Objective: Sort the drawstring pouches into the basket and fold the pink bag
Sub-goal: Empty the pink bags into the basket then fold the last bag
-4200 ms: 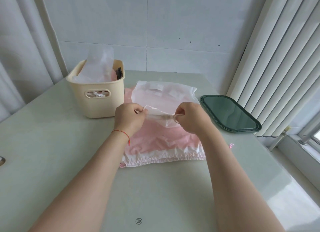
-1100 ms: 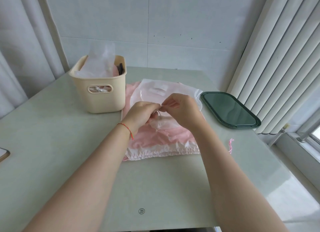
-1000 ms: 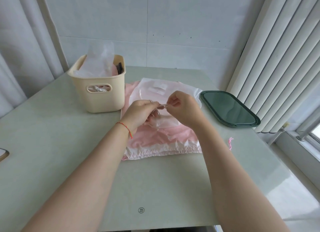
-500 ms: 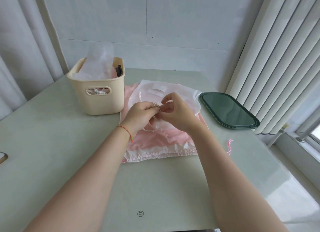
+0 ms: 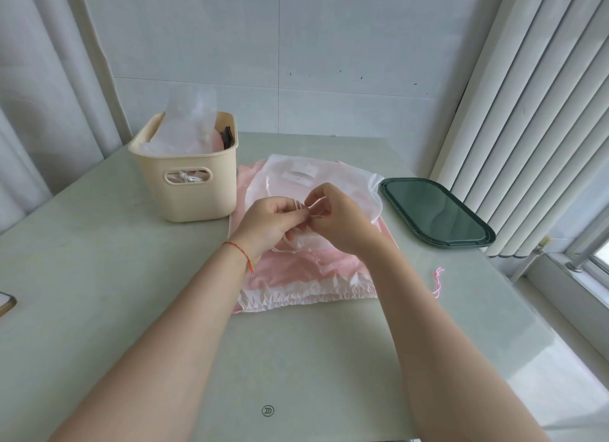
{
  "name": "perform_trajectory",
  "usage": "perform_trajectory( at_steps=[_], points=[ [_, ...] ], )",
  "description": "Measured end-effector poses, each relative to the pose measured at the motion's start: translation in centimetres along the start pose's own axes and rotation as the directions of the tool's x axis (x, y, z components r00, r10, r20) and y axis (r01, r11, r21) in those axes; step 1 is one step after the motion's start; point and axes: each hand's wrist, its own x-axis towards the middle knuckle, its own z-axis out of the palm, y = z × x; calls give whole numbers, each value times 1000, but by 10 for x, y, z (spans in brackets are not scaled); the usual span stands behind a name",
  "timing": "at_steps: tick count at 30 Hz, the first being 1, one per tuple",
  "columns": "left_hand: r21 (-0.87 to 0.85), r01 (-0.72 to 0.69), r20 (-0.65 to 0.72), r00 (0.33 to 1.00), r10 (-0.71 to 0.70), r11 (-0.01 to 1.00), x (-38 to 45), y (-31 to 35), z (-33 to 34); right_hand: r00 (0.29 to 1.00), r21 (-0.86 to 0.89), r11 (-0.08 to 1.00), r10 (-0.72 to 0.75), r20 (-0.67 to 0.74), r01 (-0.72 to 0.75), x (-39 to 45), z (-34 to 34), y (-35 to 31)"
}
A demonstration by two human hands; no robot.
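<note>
While gathered small above the pink bag (image 5: 306, 273), pouch (image 5: 304, 240) gripped in left hand (image 5: 270, 222), cord (image 5: 301, 206) pinched by right hand (image 5: 342, 221), seemingly for tying before the basket (image 5: 197, 197).

head cam, single view | we look forward and down over the table (image 5: 99, 277) | hands near, wall beyond

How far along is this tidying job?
Partly done. The basket already holds several pouches. In hand: the left hand and right hand pinch the string of a small white pouch. Left: a larger white pouch lies on the pink bag, which is spread flat, unfolded.
</note>
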Motion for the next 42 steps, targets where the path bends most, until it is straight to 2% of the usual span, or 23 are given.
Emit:
perform_trajectory(
  at_steps=[4,8,11,14,19,26,31,36,39,42],
  points=[
    [24,-12,-58,998,13,1000,2,-3,-2,999,-4,1000,-10,-47,10,1,-3,1],
    [33,-30,-51,998,32,999,4,-5,-2,998,43,998,-35,-52,37,0,0,-1],
    [99,-53,-59,997,59,994,6,-7,-4,999,90,995,-32,-31,35,0,4,-2],
    [154,-50,-102,993,66,987,5,-8,-4,997,55,997,-53,-61,57,0,4,-1],
    [119,-3,-177,984,24,993,6,-6,-5,990,-13,995,-104,-91,104,1,5,-2],
    [-28,58,-134,989,-61,998,0,4,-7,976,-122,984,-151,-155,132,3,9,-2],
    [257,12,-159,987,30,966,0,5,-9,972,-147,980,-161,-169,137,3,10,-3],
    [559,-67,-129,977,167,827,1,3,-4,972,-169,977,-156,-176,126,4,11,-3],
    [626,-84,-149,963,225,775,2,1,-3,973,-211,969,-162,-164,126,4,12,-3],
    [652,-86,-134,965,225,754,1,2,-4,972,-253,960,-165,-168,119,4,13,-5]
  ],
)
